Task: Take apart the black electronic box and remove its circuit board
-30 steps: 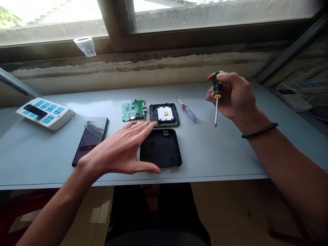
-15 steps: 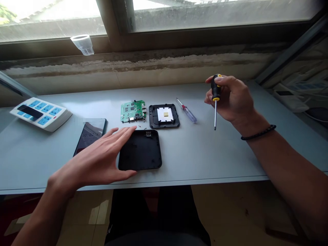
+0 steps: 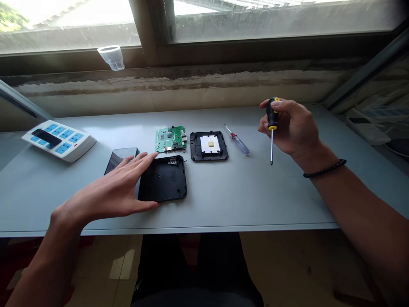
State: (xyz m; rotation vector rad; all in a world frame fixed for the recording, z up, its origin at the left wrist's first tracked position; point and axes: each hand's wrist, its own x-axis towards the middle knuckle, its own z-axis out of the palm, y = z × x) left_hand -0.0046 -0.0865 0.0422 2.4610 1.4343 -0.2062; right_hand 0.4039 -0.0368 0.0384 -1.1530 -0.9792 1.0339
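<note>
My left hand (image 3: 123,187) spans the left side of an open black plastic case shell (image 3: 164,181), with thumb at its near edge and fingers at its far edge. The shell lies hollow side up on the table, and small metal parts show in its far right corner. In my right hand (image 3: 292,125) is a black and yellow screwdriver (image 3: 272,117), held above the table with its shaft pointing down. Behind the shell lie a green circuit board (image 3: 169,138) and a black case cover (image 3: 209,146) with a white plate and a tan pad.
A clear-handled screwdriver (image 3: 237,140) lies right of the cover. Partly under my left hand is a phone (image 3: 119,157). A white power strip (image 3: 59,140) with blue sockets sits at the left. A clear plastic cup (image 3: 111,57) is by the window. The table's front edge (image 3: 204,229) runs near me.
My left hand has slid the case shell left and slightly away from me, covering more of the phone. My right hand still holds the screwdriver in much the same place. The view has shifted slightly.
</note>
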